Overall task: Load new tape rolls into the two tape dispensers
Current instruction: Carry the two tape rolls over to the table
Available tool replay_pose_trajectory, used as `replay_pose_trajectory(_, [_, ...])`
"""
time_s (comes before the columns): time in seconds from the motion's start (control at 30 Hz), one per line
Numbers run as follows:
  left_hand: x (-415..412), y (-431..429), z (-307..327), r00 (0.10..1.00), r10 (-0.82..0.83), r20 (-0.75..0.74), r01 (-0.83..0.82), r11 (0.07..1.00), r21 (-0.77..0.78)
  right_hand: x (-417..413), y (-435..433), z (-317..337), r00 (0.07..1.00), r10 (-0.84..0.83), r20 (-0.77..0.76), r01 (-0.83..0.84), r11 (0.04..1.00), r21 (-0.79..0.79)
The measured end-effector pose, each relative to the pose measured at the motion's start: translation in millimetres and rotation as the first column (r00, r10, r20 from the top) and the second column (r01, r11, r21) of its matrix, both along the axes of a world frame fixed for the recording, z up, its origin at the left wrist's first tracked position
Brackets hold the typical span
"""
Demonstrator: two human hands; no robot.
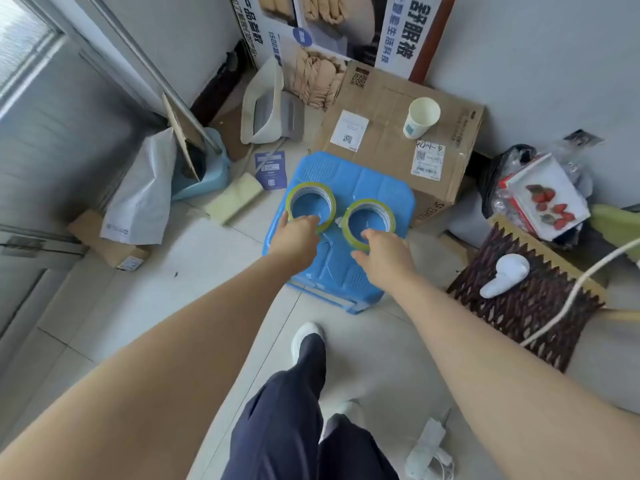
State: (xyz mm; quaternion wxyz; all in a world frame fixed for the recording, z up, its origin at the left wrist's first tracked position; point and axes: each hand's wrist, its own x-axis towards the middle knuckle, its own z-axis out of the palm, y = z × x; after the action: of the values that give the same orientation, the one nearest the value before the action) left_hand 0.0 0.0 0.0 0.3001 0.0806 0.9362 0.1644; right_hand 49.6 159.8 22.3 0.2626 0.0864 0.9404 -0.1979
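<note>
Head view shows your left hand [299,233] and right hand [382,249] each closing on a tape roll [310,206], [369,223] lying flat on the blue stool [377,188]. With only near rims pinched, a roll could slip and drop. No dispenser is visible; the cardboard box [391,133] and paper cup [420,117] crowd behind.

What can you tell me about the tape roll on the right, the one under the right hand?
The right tape roll is a wide ring of clear tape that looks yellow-green at its edge, with a pale inner core. It lies flat on the blue plastic stool, hole up, so the blue seat shows through. It sits beside the left tape roll, with a narrow gap between them. The right hand covers its near rim; its fingers reach over the edge into the hole.
</note>
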Motion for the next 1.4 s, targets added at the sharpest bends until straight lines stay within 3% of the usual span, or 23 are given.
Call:
replay_pose_trajectory(0.2, [-9, 15, -12, 0.981, -0.175, -0.079, 0.150, 0.956, -0.251, -13, 3, -14, 0.994, 0.106, 0.027, -0.109, 0.986, 0.127])
replay_pose_trajectory(0.27, [-14, 17, -6, 0.974, -0.190, -0.123, 0.153, 0.954, -0.258, -19, 5, -11, 0.991, 0.136, 0.017, -0.137, 0.979, 0.152])
replay_pose_trajectory(0.47, [-24, 11, 47, 0.980, 0.067, -0.185, -0.073, 0.997, -0.030, -35, 3, 36, 0.992, -0.086, -0.088, 0.084, 0.996, -0.020])
replay_pose_trajectory(0.63, [-23, -2, 140, 0.926, 0.356, -0.129, -0.310, 0.908, 0.283, -44, -13, 122, 0.947, -0.258, -0.191, 0.225, 0.958, -0.181])
replay_pose_trajectory(0.7, [-19, -13, 185, 0.878, 0.466, -0.113, -0.385, 0.826, 0.412, -46, -23, 167, 0.923, -0.310, -0.226, 0.249, 0.932, -0.265])
replay_pose_trajectory(0.8, [0, -37, 253, 0.813, 0.571, -0.119, -0.445, 0.739, 0.505, -46, -41, 234, 0.916, -0.259, -0.308, 0.154, 0.932, -0.328])
replay_pose_trajectory(1.07, [91, -110, 422, 0.577, 0.750, -0.323, -0.457, 0.624, 0.634, 2, -108, 392, 0.803, -0.076, -0.591, -0.200, 0.900, -0.388])
replay_pose_trajectory(1.23, [169, -152, 489, 0.391, 0.813, -0.431, -0.433, 0.576, 0.693, 53, -157, 459, 0.705, -0.017, -0.709, -0.401, 0.815, -0.419])
replay_pose_trajectory(1.4, [247, -192, 528, 0.208, 0.858, -0.469, -0.442, 0.511, 0.738, 105, -207, 499, 0.665, 0.021, -0.747, -0.549, 0.692, -0.469])
